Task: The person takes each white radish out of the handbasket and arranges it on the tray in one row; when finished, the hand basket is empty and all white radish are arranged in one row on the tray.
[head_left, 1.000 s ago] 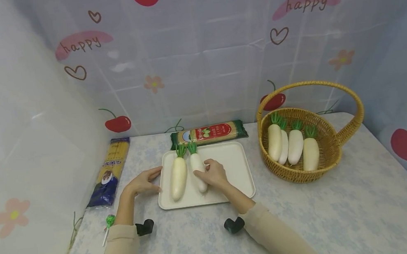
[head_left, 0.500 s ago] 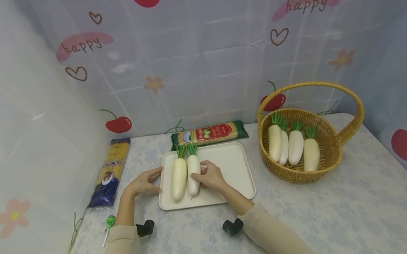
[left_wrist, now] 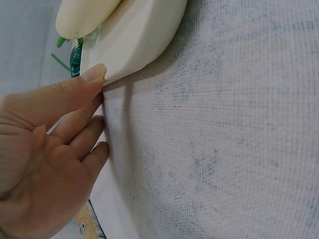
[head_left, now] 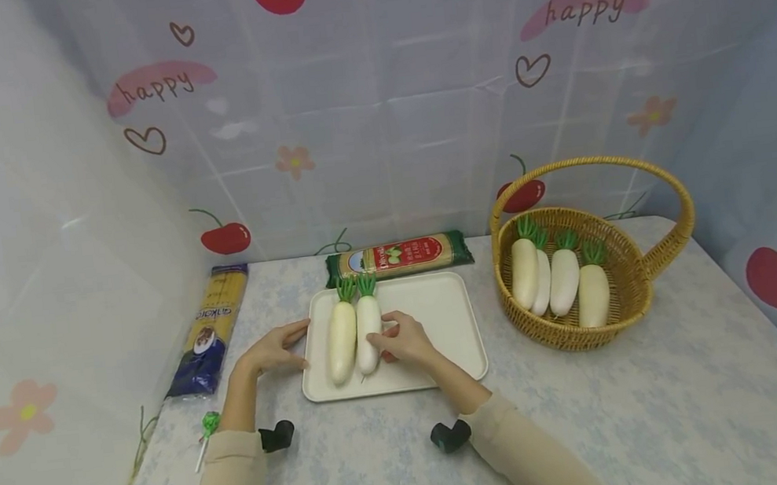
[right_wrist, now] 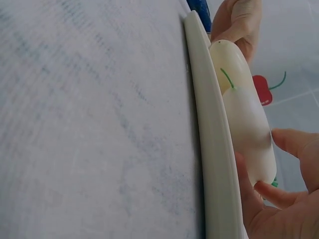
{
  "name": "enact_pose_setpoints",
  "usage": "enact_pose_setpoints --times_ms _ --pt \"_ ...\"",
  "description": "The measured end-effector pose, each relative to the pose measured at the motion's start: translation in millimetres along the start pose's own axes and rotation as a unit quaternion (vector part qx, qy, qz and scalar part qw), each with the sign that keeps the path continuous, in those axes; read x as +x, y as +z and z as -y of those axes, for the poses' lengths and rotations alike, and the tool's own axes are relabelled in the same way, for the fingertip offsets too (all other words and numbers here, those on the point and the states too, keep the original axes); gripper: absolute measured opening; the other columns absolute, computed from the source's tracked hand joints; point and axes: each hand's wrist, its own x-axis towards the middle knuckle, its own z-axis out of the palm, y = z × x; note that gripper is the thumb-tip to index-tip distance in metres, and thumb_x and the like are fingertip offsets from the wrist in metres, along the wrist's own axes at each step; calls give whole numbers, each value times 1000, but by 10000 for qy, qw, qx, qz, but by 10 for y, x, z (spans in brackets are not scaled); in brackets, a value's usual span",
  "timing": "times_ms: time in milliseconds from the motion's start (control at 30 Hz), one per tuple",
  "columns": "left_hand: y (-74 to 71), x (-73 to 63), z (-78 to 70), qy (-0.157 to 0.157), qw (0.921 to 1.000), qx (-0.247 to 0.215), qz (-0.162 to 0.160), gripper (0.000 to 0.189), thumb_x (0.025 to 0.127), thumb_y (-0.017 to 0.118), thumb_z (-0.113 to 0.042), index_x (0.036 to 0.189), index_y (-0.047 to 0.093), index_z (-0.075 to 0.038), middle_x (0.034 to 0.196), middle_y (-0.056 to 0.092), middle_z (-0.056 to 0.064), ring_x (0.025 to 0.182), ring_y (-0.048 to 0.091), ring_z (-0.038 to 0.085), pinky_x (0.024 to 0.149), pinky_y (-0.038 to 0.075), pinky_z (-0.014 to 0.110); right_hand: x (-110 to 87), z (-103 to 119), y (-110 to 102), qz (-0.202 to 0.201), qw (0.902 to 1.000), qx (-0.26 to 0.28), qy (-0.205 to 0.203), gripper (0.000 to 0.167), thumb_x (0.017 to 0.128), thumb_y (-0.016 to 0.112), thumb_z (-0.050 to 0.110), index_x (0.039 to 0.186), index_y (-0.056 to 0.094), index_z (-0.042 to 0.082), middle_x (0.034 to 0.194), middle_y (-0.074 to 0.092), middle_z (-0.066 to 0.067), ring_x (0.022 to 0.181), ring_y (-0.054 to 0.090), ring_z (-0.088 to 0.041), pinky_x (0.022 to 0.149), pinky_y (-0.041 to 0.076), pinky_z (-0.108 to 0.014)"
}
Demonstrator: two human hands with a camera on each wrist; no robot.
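Two white radishes with green tops lie side by side, lengthwise, on the white tray (head_left: 445,371). My right hand (head_left: 408,342) is at the right-hand radish (head_left: 368,327); in the right wrist view its thumb (right_wrist: 289,139) meets that radish's side and another fingertip touches it lower down. The left-hand radish (head_left: 342,346) lies close alongside, slightly yellower. At the tray's left edge, my left hand (head_left: 273,349) rests with fingers spread; in the left wrist view its thumb (left_wrist: 92,74) touches the rim, the other fingers reaching along beside it.
A wicker basket (head_left: 562,339) with an arched handle holds several white radishes at the right. Behind the tray lies a green-ended pasta pack (head_left: 400,257). A blue and yellow pasta pack (head_left: 209,332) and a green lollipop (head_left: 209,426) lie at the left.
The right-hand radish has moved left on the tray, up near the other one, with my right hand on it. In the last half second it barely shifts. My left hand stays put.
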Motion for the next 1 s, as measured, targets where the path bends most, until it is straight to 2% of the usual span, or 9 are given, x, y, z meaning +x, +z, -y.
enact_pose_setpoints --times_ms 267,500,633,800,1000 --pt "6 -8 -11 36 10000 16 -5 90 72 73 7 146 22 8 149 21 28 138 19 43 108 26 53 -23 -61 -88 53 9999 82 -34 48 88 65 22 127 52 -3 93 67 -15 59 66 -15 57 56 -28" --pt "6 -16 -24 61 10000 29 0 90 72 73 7 146 22 9 148 22 29 137 20 44 108 27 53 -139 -91 -272 130 9990 -114 -413 46 86 67 17 125 54 -4 96 65 -16 65 67 -20 58 56 -29" --pt "2 -20 -11 107 9999 25 -1 89 72 73 7 145 22 10 148 21 29 137 20 44 107 28 53 -222 -136 -439 232 9968 -266 -719 48 85 68 16 125 54 -5 98 64 -16 70 68 -22 60 56 -31" --pt "1 -16 7 157 9999 37 -1 89 72 73 7 145 22 11 148 22 30 137 20 44 107 28 53 -359 -218 -712 455 9936 -194 -1018 50 86 67 15 127 51 -8 99 61 -19 75 68 -29 62 57 -35" --pt "2 -16 3 132 9999 38 8 89 73 73 6 145 22 11 148 21 30 137 20 44 107 28 53 -577 -294 -1093 390 9914 -91 -1248 52 87 66 12 129 47 -11 101 61 -23 79 65 -40 64 57 -41"
